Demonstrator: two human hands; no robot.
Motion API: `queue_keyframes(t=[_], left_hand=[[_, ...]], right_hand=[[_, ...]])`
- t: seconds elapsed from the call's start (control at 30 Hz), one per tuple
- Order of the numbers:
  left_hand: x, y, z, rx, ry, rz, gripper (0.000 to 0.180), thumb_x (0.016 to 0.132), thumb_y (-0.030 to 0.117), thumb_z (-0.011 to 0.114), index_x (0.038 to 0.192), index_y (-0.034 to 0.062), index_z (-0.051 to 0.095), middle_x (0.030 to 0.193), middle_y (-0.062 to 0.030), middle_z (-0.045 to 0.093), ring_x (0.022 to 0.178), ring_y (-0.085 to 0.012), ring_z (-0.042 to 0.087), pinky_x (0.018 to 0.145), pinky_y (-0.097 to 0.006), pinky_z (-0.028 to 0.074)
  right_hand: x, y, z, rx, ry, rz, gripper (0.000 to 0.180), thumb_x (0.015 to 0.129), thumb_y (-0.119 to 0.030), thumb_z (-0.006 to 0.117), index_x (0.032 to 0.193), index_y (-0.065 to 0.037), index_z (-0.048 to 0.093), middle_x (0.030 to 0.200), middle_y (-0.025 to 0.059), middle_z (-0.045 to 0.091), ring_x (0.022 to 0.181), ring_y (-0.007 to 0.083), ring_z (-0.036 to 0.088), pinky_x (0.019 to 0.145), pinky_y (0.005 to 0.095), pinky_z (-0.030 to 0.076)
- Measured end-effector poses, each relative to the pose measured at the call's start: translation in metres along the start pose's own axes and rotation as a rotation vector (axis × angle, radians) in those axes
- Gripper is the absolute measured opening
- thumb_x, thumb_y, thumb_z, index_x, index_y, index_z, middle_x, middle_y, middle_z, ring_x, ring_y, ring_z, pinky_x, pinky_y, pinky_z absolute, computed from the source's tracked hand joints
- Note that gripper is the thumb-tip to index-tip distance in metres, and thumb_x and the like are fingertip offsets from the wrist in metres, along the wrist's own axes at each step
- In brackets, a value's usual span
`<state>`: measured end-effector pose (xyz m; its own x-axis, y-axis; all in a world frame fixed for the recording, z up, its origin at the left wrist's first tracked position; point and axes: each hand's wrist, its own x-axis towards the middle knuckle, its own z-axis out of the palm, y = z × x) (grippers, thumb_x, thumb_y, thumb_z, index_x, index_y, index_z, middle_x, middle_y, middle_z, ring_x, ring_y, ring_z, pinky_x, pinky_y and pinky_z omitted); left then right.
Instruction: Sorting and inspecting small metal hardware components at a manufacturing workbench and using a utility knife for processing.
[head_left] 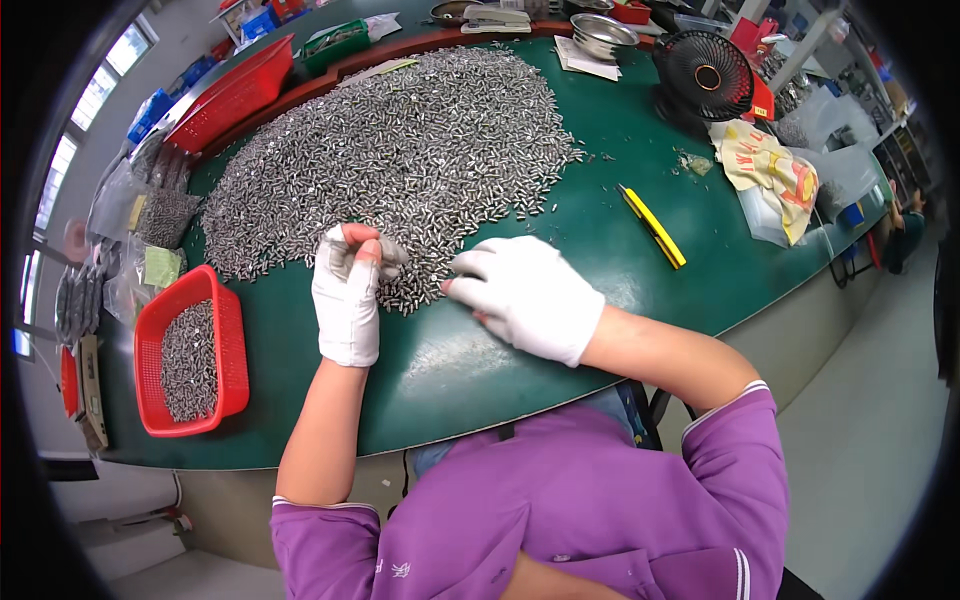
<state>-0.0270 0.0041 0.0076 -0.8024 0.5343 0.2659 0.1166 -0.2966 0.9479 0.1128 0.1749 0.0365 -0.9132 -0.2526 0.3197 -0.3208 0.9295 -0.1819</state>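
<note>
A wide heap of small, shiny metal pins (400,140) covers the middle of the green table (440,375). My left hand (346,300), in a white glove with bare thumb and index tips, is at the heap's near edge. Its fingers are curled in toward the thumb; whatever lies between them is too small to make out. My right hand (530,300), gloved the same way, rests palm down at the near right edge of the heap. Its fingers point left and are slightly spread, the tips beside the loose pins, with nothing visible in them.
A red plastic basket (237,350) with more metal pins stands at the left. A yellow utility knife (652,228) lies to the right, before a black fan (703,76) and a printed cloth (765,175). Another red basket (235,92) and metal bowls (602,36) sit farther back.
</note>
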Motion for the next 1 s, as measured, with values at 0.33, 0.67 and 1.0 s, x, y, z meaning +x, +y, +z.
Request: queue_keyframes(t=[0.33, 0.67, 1.0], left_hand=[[-0.002, -0.003, -0.013, -0.305, -0.051, -0.129, 0.015, 0.096, 0.022, 0.059, 0.101, 0.0087, 0.055, 0.079, -0.0021, 0.056, 0.067, -0.0111, 0.052, 0.061, -0.024, 0.041], [-0.001, -0.009, -0.021, -0.584, -0.050, -0.290, 0.020, 0.095, 0.023, 0.062, 0.108, 0.0091, 0.059, 0.085, -0.0025, 0.059, 0.066, -0.0106, 0.051, 0.058, -0.021, 0.040], [0.000, -0.008, -0.018, -0.578, -0.066, -0.277, 0.021, 0.094, 0.024, 0.064, 0.108, 0.0094, 0.059, 0.084, -0.0024, 0.058, 0.065, -0.0108, 0.050, 0.057, -0.022, 0.039]], right_hand=[[0.030, 0.050, 0.025, 0.022, 0.132, -0.219, 0.018, 0.073, -0.016, 0.070, 0.092, -0.016, 0.071, 0.102, 0.0058, 0.066, 0.090, 0.0258, 0.063, 0.071, 0.0394, 0.051], [0.048, 0.032, 0.019, 0.054, 0.226, -0.079, 0.021, 0.075, -0.016, 0.071, 0.095, -0.014, 0.069, 0.093, 0.0041, 0.065, 0.084, 0.0271, 0.062, 0.073, 0.0394, 0.051], [0.063, 0.031, 0.032, -0.015, 0.189, 0.002, 0.014, 0.073, -0.020, 0.073, 0.084, -0.012, 0.068, 0.086, 0.0050, 0.063, 0.081, 0.0277, 0.062, 0.070, 0.0412, 0.051]])
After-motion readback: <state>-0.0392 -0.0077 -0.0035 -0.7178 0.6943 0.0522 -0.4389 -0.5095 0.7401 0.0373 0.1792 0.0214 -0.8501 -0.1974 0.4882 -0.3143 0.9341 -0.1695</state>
